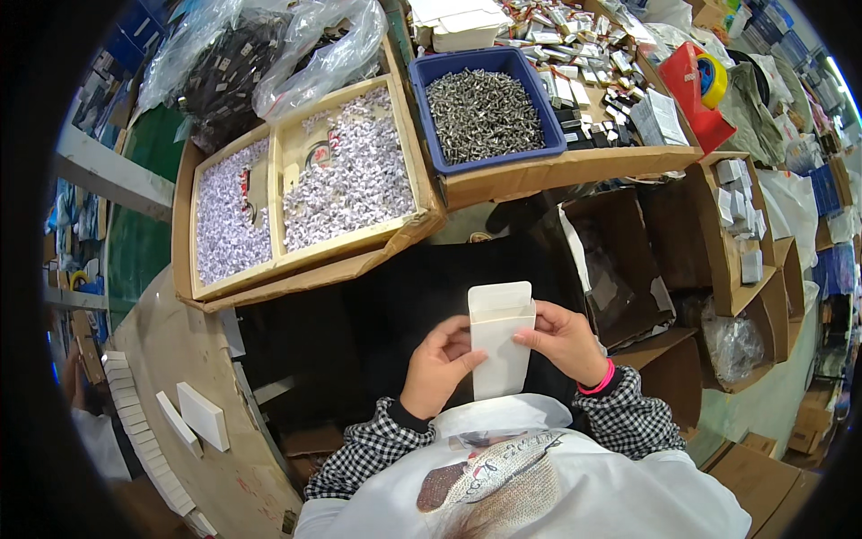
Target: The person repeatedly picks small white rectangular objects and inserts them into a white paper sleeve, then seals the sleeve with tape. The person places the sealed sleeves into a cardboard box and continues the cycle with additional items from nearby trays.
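Between my two hands, close to my body, I hold a small white carton (501, 355) upright with its top flap raised. My left hand (440, 366) grips its left edge, thumb on the front face. On the opposite edge, my right hand (566, 341) pinches it the same way, thumb on the front; a pink band circles that wrist. The fingers behind the carton are partly hidden. Whether anything is inside it I cannot tell.
Ahead stand a wooden tray (278, 202) of small white pieces and a blue bin (558, 144) of small metal parts. Several white cartons line the table (238, 458) at left. Open cardboard boxes (620, 260) stand at right, and a red tape dispenser (684, 76) sits farther back.
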Action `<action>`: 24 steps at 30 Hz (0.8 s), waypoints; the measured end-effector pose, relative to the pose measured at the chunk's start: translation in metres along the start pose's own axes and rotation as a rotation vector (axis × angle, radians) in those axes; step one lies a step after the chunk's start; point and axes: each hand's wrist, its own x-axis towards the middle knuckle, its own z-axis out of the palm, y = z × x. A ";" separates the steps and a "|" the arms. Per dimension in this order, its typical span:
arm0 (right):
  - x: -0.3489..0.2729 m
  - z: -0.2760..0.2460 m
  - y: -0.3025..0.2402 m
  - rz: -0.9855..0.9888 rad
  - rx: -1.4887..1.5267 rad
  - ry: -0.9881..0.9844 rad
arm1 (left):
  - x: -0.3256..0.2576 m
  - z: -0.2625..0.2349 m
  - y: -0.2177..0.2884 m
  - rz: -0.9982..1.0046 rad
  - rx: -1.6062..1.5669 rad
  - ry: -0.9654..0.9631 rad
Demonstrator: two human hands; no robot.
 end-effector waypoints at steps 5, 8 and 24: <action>-0.007 0.006 0.018 -0.067 0.114 0.113 | -0.002 -0.007 -0.001 0.128 0.113 -0.069; -0.011 0.014 0.026 -0.154 0.078 0.210 | 0.002 -0.009 0.004 0.116 0.126 -0.103; -0.006 0.007 0.030 -0.193 -0.067 0.152 | 0.004 -0.014 0.011 0.167 0.246 -0.072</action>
